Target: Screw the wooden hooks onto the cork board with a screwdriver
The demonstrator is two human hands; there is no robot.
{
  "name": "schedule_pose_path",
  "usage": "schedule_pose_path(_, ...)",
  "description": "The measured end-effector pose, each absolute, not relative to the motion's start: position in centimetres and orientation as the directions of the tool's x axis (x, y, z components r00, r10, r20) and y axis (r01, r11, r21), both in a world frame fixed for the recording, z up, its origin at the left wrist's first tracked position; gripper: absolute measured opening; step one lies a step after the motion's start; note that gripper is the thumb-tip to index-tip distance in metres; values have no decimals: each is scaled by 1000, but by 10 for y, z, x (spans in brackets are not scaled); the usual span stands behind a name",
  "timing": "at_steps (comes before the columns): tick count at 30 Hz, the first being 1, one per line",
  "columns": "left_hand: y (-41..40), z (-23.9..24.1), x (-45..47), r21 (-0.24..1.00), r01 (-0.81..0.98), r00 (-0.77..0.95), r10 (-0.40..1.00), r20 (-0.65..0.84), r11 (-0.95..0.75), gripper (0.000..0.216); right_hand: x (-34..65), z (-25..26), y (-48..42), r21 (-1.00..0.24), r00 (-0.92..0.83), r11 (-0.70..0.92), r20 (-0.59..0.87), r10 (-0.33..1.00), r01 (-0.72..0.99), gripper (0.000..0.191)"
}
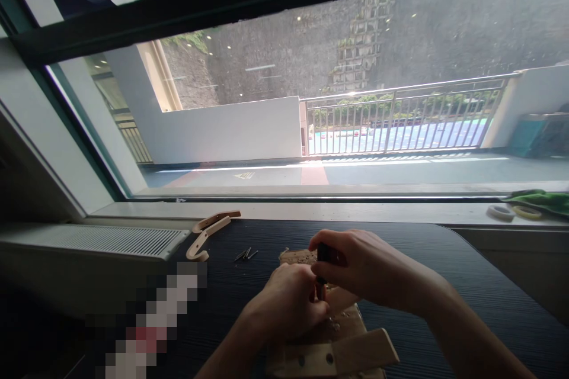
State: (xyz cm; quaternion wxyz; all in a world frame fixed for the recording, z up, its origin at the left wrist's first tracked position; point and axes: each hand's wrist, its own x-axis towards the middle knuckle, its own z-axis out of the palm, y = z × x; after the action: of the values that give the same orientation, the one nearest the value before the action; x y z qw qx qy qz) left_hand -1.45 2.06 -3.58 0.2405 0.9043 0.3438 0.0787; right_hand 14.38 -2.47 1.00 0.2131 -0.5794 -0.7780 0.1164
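My right hand (360, 266) is closed around a dark tool handle (323, 253), held upright over a light wooden board (342, 331) on the dark table (466, 284). My left hand (288, 302) is curled right below it, fingers pinched at the tool's tip; what it pinches is hidden. A wooden hook piece (342, 355) with two holes lies across the board's near end. Two loose wooden hooks (208, 234) lie at the table's far left, with a few dark screws (246, 255) beside them.
A large window looks onto a balcony with a railing (400, 115). The sill carries two tape rolls (511, 212) and a green cloth (542, 200) at the right. A white vent grille (102, 240) sits at the left. A blurred patch covers the lower left.
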Motion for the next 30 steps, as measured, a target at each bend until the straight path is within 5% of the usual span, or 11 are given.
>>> schedule_pose_path(30,23,-37,-14,457,615,740,671,-53,-642,25,147,10,-25,-514,-215,303,226,950,802,15)
